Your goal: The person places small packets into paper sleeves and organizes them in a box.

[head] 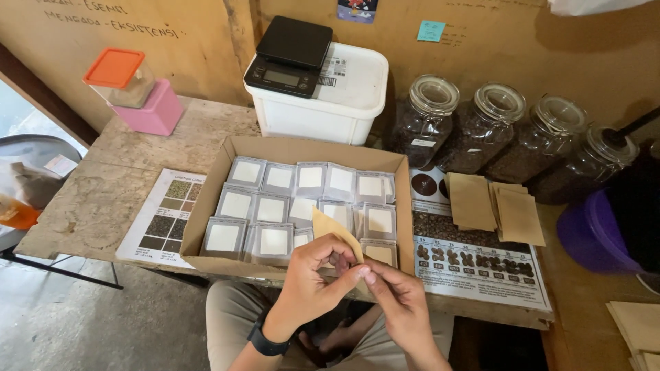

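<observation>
My left hand (313, 278) and my right hand (397, 295) meet in front of me, both pinching a small brown paper pouch (335, 230) that sticks up tilted between the fingers. A black watch is on my left wrist. Just beyond the hands stands an open cardboard box (206, 206) filled with several small silver pouches with white labels (275, 240). The pouch's lower end is hidden by my fingers.
A black digital scale (290, 55) sits on a white plastic tub (357, 103). Several glass jars of dark beans (481, 130) line the back right, with loose brown pouches (495, 206) on printed charts (474, 264). A purple bucket (595, 237) is right; pink and orange containers (134, 89) are left.
</observation>
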